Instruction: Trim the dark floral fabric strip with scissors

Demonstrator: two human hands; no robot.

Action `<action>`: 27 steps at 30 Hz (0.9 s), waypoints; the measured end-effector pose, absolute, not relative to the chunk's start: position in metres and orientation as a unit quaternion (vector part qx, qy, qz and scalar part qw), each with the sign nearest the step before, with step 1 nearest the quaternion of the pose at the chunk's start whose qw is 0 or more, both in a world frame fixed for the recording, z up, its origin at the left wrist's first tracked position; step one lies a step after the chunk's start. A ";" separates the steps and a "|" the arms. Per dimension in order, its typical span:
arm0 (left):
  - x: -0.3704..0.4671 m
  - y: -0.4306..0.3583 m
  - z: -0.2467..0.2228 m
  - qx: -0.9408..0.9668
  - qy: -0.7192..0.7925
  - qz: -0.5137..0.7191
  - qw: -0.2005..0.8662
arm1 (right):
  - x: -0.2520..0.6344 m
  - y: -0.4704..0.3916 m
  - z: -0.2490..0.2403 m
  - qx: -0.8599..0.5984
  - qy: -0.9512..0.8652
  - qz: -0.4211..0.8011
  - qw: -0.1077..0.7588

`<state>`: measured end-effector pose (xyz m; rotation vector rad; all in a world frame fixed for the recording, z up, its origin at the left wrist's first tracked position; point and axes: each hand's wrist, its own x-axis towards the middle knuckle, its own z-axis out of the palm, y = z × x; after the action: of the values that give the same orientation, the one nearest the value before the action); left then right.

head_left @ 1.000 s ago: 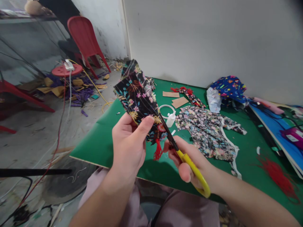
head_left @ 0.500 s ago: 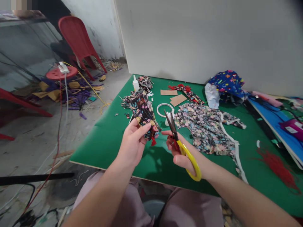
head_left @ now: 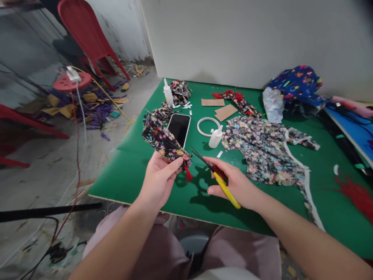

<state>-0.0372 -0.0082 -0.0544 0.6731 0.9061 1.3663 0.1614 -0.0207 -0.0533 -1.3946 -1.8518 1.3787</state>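
Note:
My left hand (head_left: 159, 177) is closed on a strip of dark floral fabric (head_left: 163, 140), pinched under the thumb. A small red tassel (head_left: 189, 174) hangs from the strip's near end. My right hand (head_left: 233, 179) has its fingers through scissors (head_left: 223, 186) with yellow handles and dark blades. The blades are slightly parted and point toward the strip's tasselled end, apart from it. Behind the strip lies a phone (head_left: 179, 126), partly covered by it. Near the scissors stand a small white bottle (head_left: 215, 138) and a white ring (head_left: 199, 127).
On the green table (head_left: 125, 171) lie a large floral cloth piece (head_left: 262, 151), brown cards (head_left: 225, 112), a red-tied floral strip (head_left: 244, 105) and red threads (head_left: 354, 194). Another white bottle (head_left: 168, 95) stands at the back. Blue patterned fabric (head_left: 297, 89) is heaped at right. A red chair (head_left: 84, 35) stands left.
The fabric strip has swung left and lower, uncovering the phone. The scissors have tilted flatter, their tips now nearer the tassel end. My view has shifted slightly.

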 end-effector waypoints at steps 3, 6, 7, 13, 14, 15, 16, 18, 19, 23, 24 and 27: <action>-0.034 -0.008 -0.056 0.300 0.378 0.603 0.636 | 0.161 -0.022 -0.049 -0.481 -0.645 0.553 0.215; -0.030 -0.008 -0.057 0.297 0.376 0.602 0.638 | 0.160 -0.024 -0.047 -0.479 -0.650 0.551 0.210; -0.029 -0.008 -0.057 0.295 0.377 0.602 0.639 | 0.160 -0.024 -0.048 -0.480 -0.654 0.546 0.209; -0.028 -0.009 -0.055 0.304 0.355 0.615 0.635 | 0.161 -0.025 -0.049 -0.492 -0.673 0.517 0.197; -0.027 -0.009 -0.054 0.304 0.353 0.617 0.634 | 0.161 -0.025 -0.049 -0.487 -0.672 0.522 0.196; -0.027 -0.009 -0.054 0.305 0.351 0.619 0.633 | 0.161 -0.025 -0.048 -0.479 -0.669 0.532 0.197; -0.027 -0.009 -0.054 0.306 0.349 0.621 0.632 | 0.160 -0.025 -0.048 -0.469 -0.667 0.544 0.198; -0.027 -0.009 -0.054 0.311 0.348 0.620 0.631 | 0.160 -0.026 -0.046 -0.449 -0.665 0.563 0.199; -0.027 -0.009 -0.054 0.312 0.348 0.618 0.632 | 0.160 -0.026 -0.046 -0.444 -0.666 0.566 0.198; -0.026 -0.010 -0.051 0.309 0.356 0.614 0.633 | 0.161 -0.027 -0.046 -0.442 -0.689 0.545 0.182; -0.026 -0.011 -0.051 0.307 0.360 0.613 0.633 | 0.162 -0.027 -0.047 -0.439 -0.695 0.541 0.179; -0.025 -0.011 -0.049 0.305 0.372 0.612 0.628 | 0.163 -0.028 -0.051 -0.428 -0.703 0.538 0.183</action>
<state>-0.0250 -0.0114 -0.0491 0.6982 0.8518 1.4018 0.1626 -0.0277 -0.0514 -1.2082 -1.9826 1.5172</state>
